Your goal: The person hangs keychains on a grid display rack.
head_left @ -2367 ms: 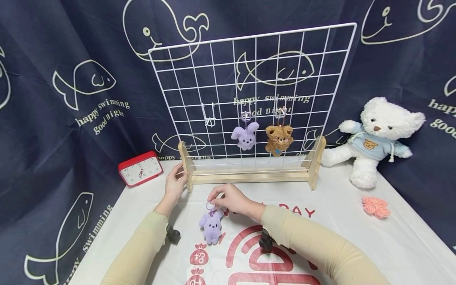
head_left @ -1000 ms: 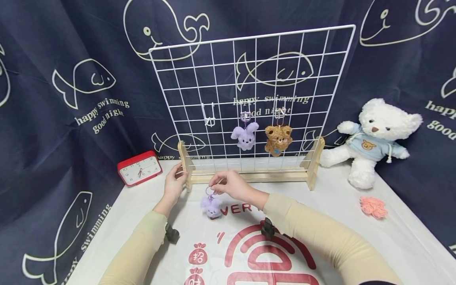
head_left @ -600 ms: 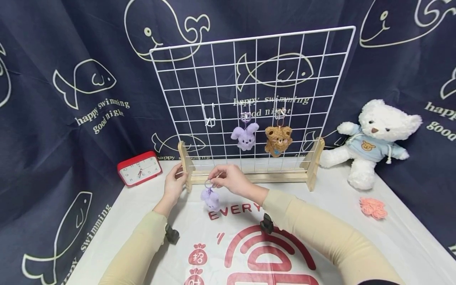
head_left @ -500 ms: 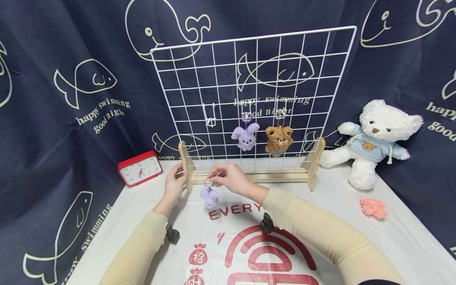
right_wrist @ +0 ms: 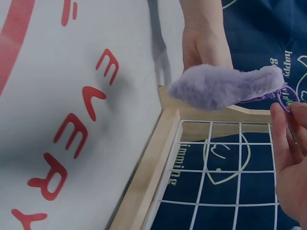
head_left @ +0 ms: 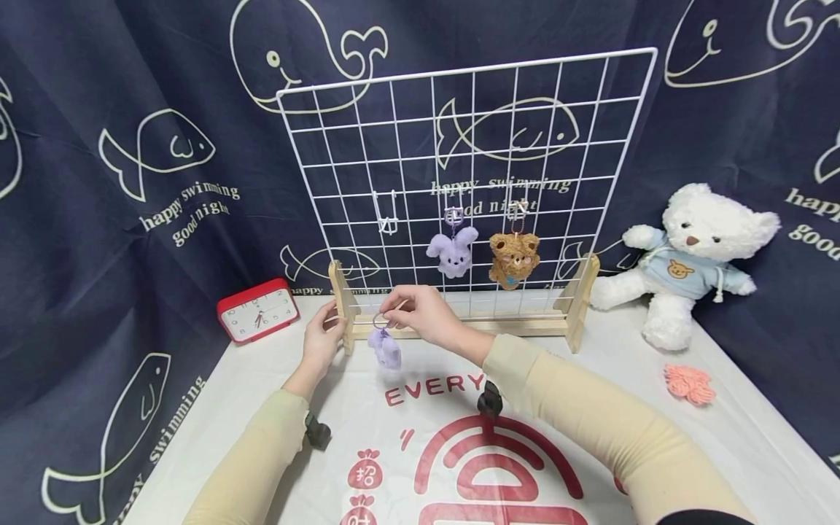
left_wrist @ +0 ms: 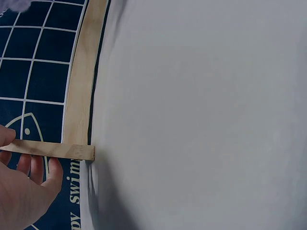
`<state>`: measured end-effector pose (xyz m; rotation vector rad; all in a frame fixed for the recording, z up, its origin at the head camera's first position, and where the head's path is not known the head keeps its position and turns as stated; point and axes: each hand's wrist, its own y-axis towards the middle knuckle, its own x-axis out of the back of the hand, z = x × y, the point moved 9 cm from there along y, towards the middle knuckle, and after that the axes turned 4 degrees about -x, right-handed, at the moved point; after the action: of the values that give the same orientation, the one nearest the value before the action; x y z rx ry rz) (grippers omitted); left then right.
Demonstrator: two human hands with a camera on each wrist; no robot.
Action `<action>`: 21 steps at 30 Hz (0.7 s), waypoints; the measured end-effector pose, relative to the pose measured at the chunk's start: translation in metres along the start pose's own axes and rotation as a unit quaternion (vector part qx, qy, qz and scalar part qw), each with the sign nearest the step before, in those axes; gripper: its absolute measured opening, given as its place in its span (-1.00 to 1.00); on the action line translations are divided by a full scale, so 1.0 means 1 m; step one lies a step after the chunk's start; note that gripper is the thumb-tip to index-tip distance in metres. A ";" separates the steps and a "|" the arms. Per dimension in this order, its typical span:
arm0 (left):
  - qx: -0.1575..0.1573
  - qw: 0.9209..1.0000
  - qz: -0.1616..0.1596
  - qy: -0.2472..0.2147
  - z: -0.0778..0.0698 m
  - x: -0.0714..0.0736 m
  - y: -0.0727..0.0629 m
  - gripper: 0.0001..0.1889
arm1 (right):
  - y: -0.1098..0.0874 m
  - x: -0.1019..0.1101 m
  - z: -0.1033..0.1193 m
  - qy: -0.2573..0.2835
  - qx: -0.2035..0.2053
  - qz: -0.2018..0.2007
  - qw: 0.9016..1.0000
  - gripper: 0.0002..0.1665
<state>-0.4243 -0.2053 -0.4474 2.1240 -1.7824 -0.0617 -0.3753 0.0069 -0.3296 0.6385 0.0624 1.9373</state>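
Observation:
My right hand point(head_left: 423, 315) pinches the purple ring of a plush bunny keychain point(head_left: 384, 350), which dangles above the table in front of the rack's left part. The right wrist view shows the fluffy lilac bunny point(right_wrist: 216, 86) side-on, its ring point(right_wrist: 288, 99) between thumb and finger. My left hand point(head_left: 324, 337) grips the left wooden foot point(left_wrist: 57, 149) of the white wire grid rack point(head_left: 472, 157), thumb on one side and fingers on the other. A bare white hook point(head_left: 387, 222) hangs on the grid's left. Further right hang another lilac bunny point(head_left: 453, 253) and a brown bear keychain point(head_left: 514, 259).
A red alarm clock point(head_left: 258, 311) stands left of the rack. On the right sits a white teddy bear point(head_left: 689, 255) in a blue top, with a coral yarn-like bundle point(head_left: 689, 384) in front of it. Dark fish-print cloth point(head_left: 164, 65) hangs behind.
My right hand has lifted the bunny keychain off the table and moved it up and toward the rack; the bunny has turned as it hangs. The left hand stays on the rack's foot.

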 end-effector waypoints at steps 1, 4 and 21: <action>-0.001 1.000 -0.001 -0.001 0.000 0.000 0.000 -0.48 | 0.000 0.001 0.002 -0.001 0.002 -0.001 1.000 -0.95; -0.003 1.000 0.000 -0.001 0.000 0.000 0.000 -0.48 | 0.002 0.005 0.007 -0.009 0.008 -0.009 1.000 -0.93; 0.000 1.000 -0.004 -0.003 0.000 0.000 0.000 -0.48 | 0.015 0.021 0.034 -0.018 0.041 -0.040 0.998 -0.95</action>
<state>-0.4243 -0.2056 -0.4476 2.1323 -1.7767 -0.0704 -0.3787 0.0100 -0.2876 0.7149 0.1430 1.8533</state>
